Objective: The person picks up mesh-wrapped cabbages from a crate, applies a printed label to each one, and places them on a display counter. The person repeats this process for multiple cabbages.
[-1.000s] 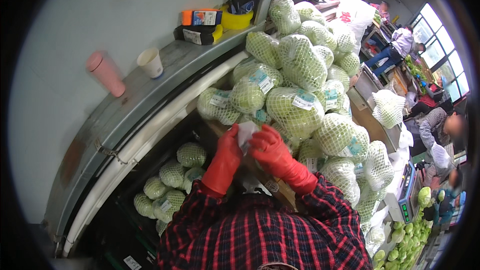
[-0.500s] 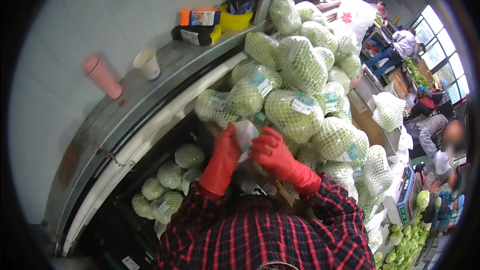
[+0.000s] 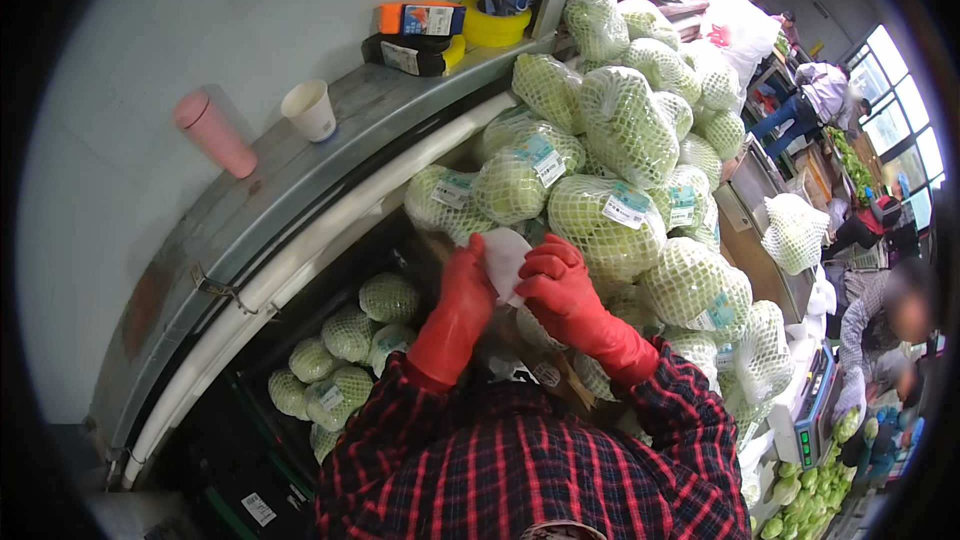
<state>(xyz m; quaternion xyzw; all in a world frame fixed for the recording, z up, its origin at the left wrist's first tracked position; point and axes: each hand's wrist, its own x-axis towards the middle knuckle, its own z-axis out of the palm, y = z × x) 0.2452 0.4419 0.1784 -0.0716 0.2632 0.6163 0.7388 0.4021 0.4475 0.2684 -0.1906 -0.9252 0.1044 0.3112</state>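
Both my hands wear red rubber gloves and meet in the middle, in front of a pile of green cabbages (image 3: 610,230) in white foam nets and clear wrap. Between them is a thin white sheet (image 3: 507,256), like paper or label backing; its exact kind is unclear. My left hand (image 3: 464,305) pinches its left edge. The curled fingers of my right hand (image 3: 570,292) grip its right side. Teal-and-white labels sit on several cabbages. Below my left forearm, more netted cabbages (image 3: 350,335) lie in a dark crate.
A white pipe (image 3: 330,220) runs along a metal ledge (image 3: 240,205) bearing a pink bottle (image 3: 216,132), a paper cup (image 3: 309,110) and a yellow tape roll (image 3: 495,25). At right stand a scale (image 3: 815,405) and loose green vegetables (image 3: 805,500). Other people work beyond.
The view has shifted slightly, so the scene sits a little further right. My right fingers have curled in and closed on the white sheet, which is now turned flatter toward view.
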